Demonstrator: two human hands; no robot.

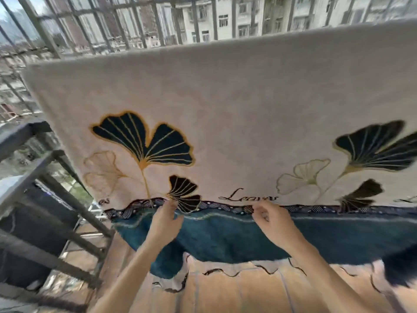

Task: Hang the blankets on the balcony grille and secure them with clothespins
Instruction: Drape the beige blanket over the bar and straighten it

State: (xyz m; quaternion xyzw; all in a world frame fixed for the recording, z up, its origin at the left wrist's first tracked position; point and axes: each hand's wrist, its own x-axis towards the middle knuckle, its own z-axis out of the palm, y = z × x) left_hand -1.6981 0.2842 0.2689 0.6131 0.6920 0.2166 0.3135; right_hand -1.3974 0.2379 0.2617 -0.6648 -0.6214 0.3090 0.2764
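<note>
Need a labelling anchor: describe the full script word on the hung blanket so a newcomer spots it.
Start at the beige blanket draped over the balcony grille. Drop to its patterned band above the teal border; the dark script word sits just above the right hand. It lies between the two leaf clusters and is the only lettering not cut off.
</note>
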